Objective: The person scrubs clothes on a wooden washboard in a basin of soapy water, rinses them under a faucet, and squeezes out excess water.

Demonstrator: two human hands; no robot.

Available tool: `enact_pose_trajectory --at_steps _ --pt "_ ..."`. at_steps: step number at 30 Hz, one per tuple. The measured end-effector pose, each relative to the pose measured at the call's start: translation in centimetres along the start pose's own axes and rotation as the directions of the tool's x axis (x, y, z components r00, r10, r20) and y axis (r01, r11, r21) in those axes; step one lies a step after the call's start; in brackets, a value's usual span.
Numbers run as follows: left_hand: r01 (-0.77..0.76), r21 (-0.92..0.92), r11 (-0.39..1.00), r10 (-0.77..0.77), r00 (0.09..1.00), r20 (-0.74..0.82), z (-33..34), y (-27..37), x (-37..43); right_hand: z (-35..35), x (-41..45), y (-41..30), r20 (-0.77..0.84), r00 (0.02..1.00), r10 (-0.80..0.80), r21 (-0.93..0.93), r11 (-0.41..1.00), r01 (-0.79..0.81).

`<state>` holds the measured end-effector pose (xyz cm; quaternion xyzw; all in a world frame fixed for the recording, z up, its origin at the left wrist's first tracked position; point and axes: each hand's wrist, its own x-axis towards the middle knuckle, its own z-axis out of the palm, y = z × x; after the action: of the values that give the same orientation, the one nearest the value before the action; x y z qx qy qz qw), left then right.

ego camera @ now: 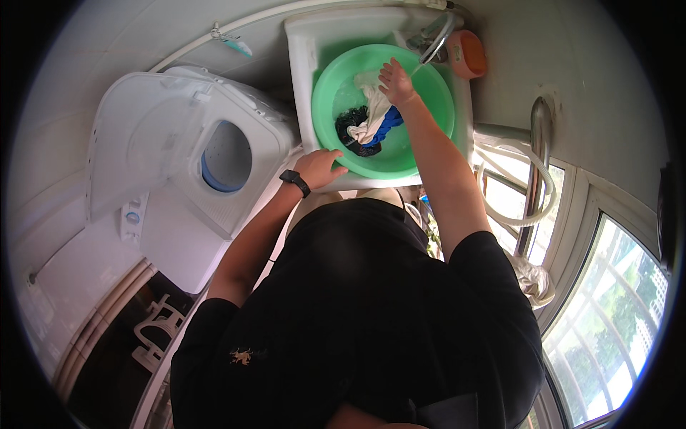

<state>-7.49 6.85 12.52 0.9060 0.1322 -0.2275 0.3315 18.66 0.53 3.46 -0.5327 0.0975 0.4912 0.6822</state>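
A green plastic basin [437, 118] sits in a white sink [300, 64], with water in it. In the basin lie wet clothes: a cream cloth [378, 104], a blue cloth [387, 128] and a black cloth [348, 126]. My right hand [396, 86] hovers over the basin, fingers spread and holding nothing. A thin stream of water falls beside it from the chrome faucet [438, 43]. At the sink's front left corner, my left hand [317, 169] rests against the basin's rim, thumb and fingers apart. A dark watch [296, 181] is on that wrist.
To the left stands a white washing machine [268, 155], its lid [128, 145] raised and its round drum opening [228, 155] exposed. An orange container [470, 53] stands beside the faucet. On the right are a metal pipe [540, 128], a pale hose [546, 187] and a window [605, 322].
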Motion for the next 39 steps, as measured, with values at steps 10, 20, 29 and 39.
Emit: enact_pose_trajectory --at_steps 10,20,29,39 --pt "-0.006 0.037 0.999 0.005 1.0 0.013 -0.4 0.2 0.5 0.4 -0.3 -0.4 -0.016 1.0 -0.01 -0.028 1.0 0.01" --pt "-0.005 0.03 1.0 0.004 1.0 0.008 -0.3 -0.2 0.6 -2.1 -2.5 -0.8 -0.189 0.974 -0.127 -0.079 0.99 0.114" --pt "-0.013 0.017 1.0 0.013 1.0 -0.003 0.1 0.0 0.8 -5.0 -1.2 -5.6 -0.421 0.847 -0.324 0.147 0.897 0.416" --pt "0.006 0.011 1.0 -0.006 1.0 -0.002 -0.3 0.1 0.3 -7.6 1.8 -6.3 -0.401 0.871 -0.285 0.282 0.866 0.413"
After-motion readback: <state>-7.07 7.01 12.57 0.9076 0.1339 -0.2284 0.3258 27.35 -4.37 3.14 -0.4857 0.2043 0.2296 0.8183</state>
